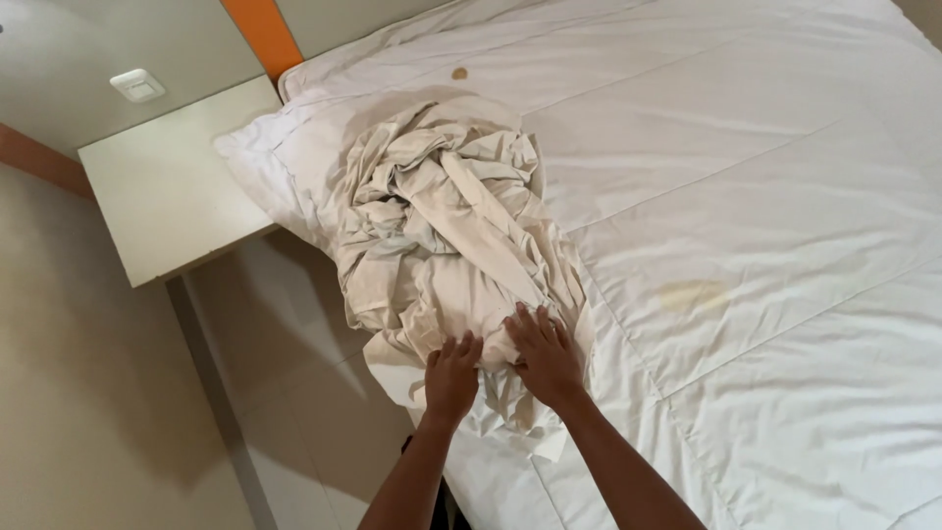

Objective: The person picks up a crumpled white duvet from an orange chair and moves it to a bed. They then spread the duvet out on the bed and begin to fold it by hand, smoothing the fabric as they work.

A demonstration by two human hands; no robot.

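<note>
A crumpled cream sheet [446, 226] lies in a heap along the left edge of a bed with a white quilted cover [765, 216]. My left hand [451, 375] grips the near end of the heap, fingers curled into the cloth. My right hand [542, 353] rests right beside it on the same bunch, fingers spread and pressing into the fabric. Both forearms reach up from the bottom of the view. A white pillow [285, 147] lies under the far part of the heap.
A pale bedside table [167, 186] stands left of the bed, against a wall with a white switch plate [137, 85] and an orange strip [260, 34]. Tiled floor [285, 393] runs between table and bed. The cover carries a yellowish stain [692, 294] and a small brown spot [459, 73].
</note>
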